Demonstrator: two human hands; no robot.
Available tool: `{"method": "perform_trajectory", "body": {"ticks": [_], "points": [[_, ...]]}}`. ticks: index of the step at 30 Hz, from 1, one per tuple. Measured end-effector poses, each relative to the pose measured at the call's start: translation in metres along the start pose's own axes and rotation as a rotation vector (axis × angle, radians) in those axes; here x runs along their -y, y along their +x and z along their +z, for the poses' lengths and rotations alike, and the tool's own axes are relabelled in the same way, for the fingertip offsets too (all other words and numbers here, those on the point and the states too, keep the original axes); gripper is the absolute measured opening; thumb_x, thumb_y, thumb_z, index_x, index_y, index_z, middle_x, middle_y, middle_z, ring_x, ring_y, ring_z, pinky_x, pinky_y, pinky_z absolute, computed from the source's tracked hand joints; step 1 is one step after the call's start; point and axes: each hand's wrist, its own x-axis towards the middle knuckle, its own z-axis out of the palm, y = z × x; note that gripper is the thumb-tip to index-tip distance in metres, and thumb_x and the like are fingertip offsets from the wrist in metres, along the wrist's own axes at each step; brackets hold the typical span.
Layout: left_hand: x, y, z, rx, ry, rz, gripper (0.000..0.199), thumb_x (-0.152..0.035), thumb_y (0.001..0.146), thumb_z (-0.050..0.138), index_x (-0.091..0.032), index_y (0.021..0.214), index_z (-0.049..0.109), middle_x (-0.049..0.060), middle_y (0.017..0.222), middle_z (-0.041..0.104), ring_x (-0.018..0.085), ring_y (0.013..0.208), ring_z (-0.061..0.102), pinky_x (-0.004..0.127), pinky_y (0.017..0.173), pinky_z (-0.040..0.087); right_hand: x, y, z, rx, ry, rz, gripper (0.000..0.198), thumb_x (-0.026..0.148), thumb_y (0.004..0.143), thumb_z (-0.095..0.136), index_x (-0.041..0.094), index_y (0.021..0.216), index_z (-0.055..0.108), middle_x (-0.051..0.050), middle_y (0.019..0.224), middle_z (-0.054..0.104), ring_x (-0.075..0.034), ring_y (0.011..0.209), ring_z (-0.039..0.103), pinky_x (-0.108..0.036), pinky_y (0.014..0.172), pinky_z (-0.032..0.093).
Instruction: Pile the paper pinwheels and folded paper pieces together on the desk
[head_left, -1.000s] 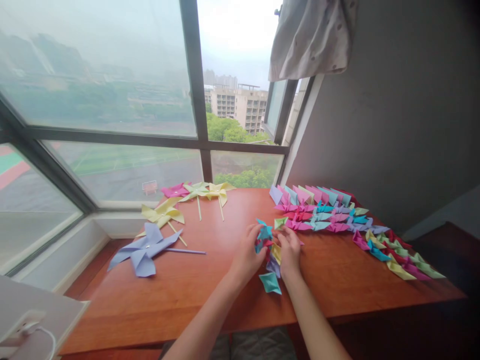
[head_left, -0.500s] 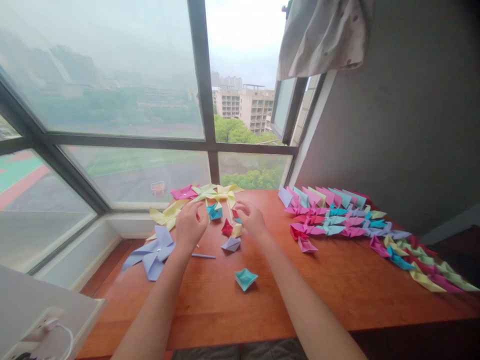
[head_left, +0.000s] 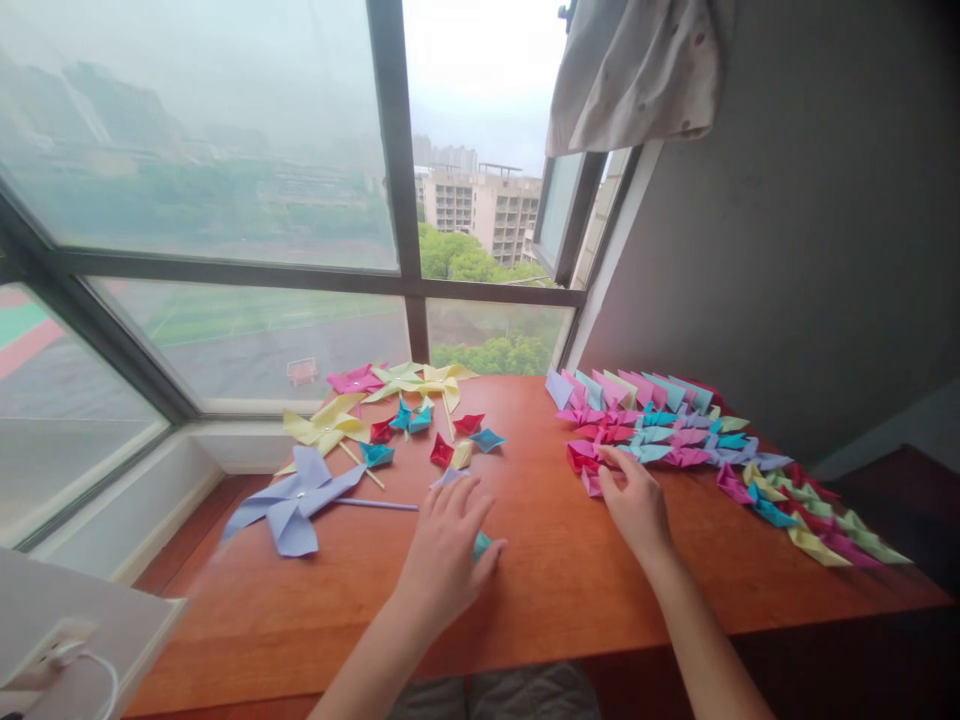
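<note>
The likeliest slip is at the right hand (head_left: pixel 637 505), whose fingers are bent at the pink boat (head_left: pixel 590 483), thumb and forefinger partly parted at its edge; whether they have it pinched I cannot tell. That boat lies on the worktop (head_left: pixel 540 450) tight against a red boat (head_left: pixel 581 456), just in front of the paper rows (head_left: pixel 646 440), so a careless pull could drag its neighbour along, and a forward nudge could knock the nearest row crooked. Squeezing too hard would likely crush the thin folded walls. The left hand (head_left: pixel 448 545) has its fingers spread wide, palm down, with no grip apparent. The teal boat (head_left: pixel 481 546) is mostly hidden behind the thumb and forefinger, so contact there is unclear; lowering the palm without looking could flatten it. The lilac boat (head_left: pixel 450 477) sits just past those fingertips and might be brushed as well. Farther off, the blue boat (head_left: pixel 377 454) is right by the yellow pinwheel (head_left: pixel 327 426), near its stick, where shifting one could catch the other. The open window (head_left: pixel 561 215) is another possible cause of trouble: a gust could scatter such light paper.
</note>
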Motion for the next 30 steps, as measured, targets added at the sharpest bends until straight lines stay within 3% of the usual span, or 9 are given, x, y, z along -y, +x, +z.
{"method": "perform_trajectory", "body": {"ticks": [5, 12, 24, 30], "points": [[-0.014, -0.01, 0.009, 0.068, 0.044, -0.004, 0.048, -0.03, 0.076, 0.072, -0.024, 0.123, 0.061, 0.016, 0.142, 0.052, 0.038, 0.132, 0.044, 0.063, 0.109, 0.031, -0.026, -0.011, -0.011, -0.013, -0.095, -0.028, 0.035, 0.031, 0.082, 0.05, 0.017, 0.108, 0.068, -0.011, 0.113, 0.07, -0.026, 0.106, 0.063, -0.043, 0.097, 0.048], [-0.012, -0.013, 0.016, 0.087, 0.109, -0.012, 0.053, -0.035, 0.075, 0.072, -0.022, 0.125, 0.059, 0.017, 0.144, 0.05, 0.041, 0.136, 0.038, 0.066, 0.111, 0.023, -0.047, -0.013, -0.003, 0.003, -0.111, -0.069, 0.035, 0.033, 0.083, 0.052, 0.016, 0.11, 0.067, -0.012, 0.116, 0.067, -0.026, 0.109, 0.061, -0.044, 0.097, 0.049], [0.02, -0.011, 0.005, -0.002, 0.178, -0.054, 0.032, -0.017, 0.083, 0.056, -0.02, 0.114, 0.062, 0.015, 0.133, 0.056, 0.034, 0.126, 0.05, 0.051, 0.103, 0.045, -0.019, -0.008, 0.022, 0.132, -0.325, -0.079, 0.04, 0.034, 0.085, 0.055, 0.019, 0.12, 0.064, -0.011, 0.12, 0.064, -0.027, 0.111, 0.058, -0.038, 0.095, 0.047], [0.029, -0.016, 0.004, -0.059, 0.126, -0.03, 0.027, -0.012, 0.081, 0.054, -0.022, 0.104, 0.064, 0.012, 0.119, 0.063, 0.03, 0.115, 0.058, 0.046, 0.096, 0.051, -0.009, -0.005, 0.028, 0.136, -0.37, -0.071, 0.032, 0.028, 0.085, 0.055, 0.021, 0.114, 0.066, -0.009, 0.115, 0.066, -0.024, 0.105, 0.06, -0.033, 0.087, 0.047]]}}
